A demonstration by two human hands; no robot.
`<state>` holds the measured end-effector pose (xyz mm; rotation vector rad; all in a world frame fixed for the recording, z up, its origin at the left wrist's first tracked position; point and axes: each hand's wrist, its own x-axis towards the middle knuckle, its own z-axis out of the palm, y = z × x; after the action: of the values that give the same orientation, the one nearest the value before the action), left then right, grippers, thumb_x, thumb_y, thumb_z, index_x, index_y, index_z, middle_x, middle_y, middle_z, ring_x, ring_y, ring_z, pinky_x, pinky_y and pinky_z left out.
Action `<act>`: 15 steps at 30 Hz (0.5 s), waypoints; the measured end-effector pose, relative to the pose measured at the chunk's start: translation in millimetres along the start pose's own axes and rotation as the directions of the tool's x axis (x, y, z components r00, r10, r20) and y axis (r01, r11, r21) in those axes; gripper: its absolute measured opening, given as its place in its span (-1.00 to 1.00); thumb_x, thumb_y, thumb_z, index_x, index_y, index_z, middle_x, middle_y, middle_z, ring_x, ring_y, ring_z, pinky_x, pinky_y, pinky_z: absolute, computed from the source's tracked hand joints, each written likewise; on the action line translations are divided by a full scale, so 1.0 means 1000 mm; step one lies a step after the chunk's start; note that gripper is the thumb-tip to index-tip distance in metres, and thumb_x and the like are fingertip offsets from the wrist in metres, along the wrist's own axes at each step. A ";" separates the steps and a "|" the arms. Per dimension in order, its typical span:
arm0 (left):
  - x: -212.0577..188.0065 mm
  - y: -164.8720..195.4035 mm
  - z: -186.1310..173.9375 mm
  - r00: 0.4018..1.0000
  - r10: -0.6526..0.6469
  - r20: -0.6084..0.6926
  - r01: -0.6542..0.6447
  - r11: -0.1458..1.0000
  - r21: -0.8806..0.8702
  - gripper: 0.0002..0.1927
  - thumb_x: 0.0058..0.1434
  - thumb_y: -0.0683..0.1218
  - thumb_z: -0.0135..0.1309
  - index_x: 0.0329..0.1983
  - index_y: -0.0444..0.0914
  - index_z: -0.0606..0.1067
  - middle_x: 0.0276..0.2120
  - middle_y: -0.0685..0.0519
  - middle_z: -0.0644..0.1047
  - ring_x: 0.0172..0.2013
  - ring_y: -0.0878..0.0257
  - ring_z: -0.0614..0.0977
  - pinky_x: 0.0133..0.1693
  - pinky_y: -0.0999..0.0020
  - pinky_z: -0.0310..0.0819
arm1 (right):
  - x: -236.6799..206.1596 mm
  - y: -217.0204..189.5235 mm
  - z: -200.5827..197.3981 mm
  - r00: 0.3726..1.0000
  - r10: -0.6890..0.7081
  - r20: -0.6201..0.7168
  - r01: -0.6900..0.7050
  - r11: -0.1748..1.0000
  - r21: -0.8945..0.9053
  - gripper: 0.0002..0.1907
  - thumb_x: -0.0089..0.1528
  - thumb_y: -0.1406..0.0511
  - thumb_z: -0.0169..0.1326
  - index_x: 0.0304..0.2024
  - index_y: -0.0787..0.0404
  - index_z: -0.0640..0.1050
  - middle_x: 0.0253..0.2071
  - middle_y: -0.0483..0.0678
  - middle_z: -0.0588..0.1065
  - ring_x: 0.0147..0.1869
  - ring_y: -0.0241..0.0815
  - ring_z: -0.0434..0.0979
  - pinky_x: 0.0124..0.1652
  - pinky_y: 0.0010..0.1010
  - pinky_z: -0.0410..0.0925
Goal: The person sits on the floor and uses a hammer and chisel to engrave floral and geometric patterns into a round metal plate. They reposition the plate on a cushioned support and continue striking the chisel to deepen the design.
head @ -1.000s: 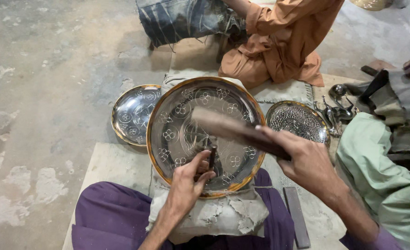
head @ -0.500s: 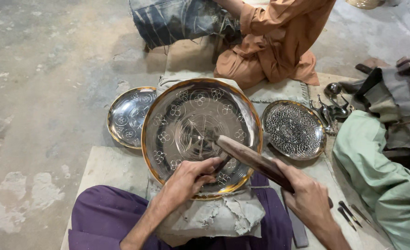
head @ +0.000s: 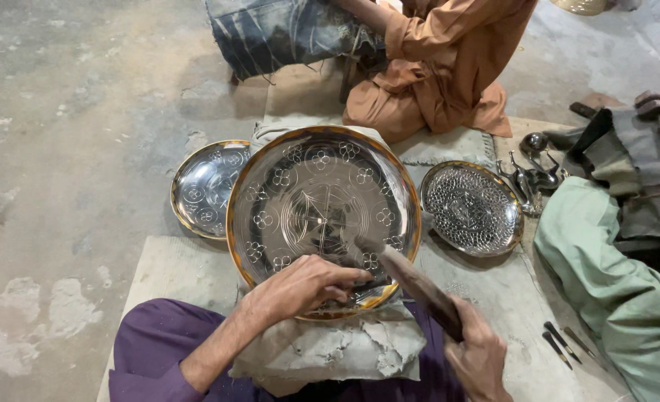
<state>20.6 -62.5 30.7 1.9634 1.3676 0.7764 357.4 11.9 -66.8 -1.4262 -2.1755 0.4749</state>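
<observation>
Mallet (head: 418, 286) is down from its raised position a second ago, head now at the punch near the lower rim of the large plate (head: 322, 216). Right hand (head: 479, 353) fisted round the mallet handle. Left hand (head: 304, 286) pinching a small punch (head: 371, 283) against the plate's surface. Plate rests on a cloth-covered pad (head: 330, 350) over the lap. Flower motifs ring most of the border, centre lines are cut; the lower edge looks like the part left. Two smaller patterned plates (head: 207, 186) (head: 471, 208) flank it; spare punches (head: 564, 342) lie right.
</observation>
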 end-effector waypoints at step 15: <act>0.000 0.002 -0.004 0.988 0.024 0.155 -0.041 0.993 0.108 -0.48 0.16 -0.17 0.13 0.22 0.04 0.53 -0.29 -0.05 0.66 -0.34 0.01 0.67 -0.31 0.11 0.52 | -0.025 0.022 0.030 0.946 -0.132 -0.297 0.184 0.971 0.152 -0.65 0.08 0.50 0.17 -0.09 0.16 0.53 -0.31 0.04 0.58 -0.23 0.02 0.61 -0.26 -0.28 0.44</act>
<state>18.6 -62.2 35.2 2.0894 1.3148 0.5617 365.1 -2.7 -108.4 -1.1355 -1.9432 0.3694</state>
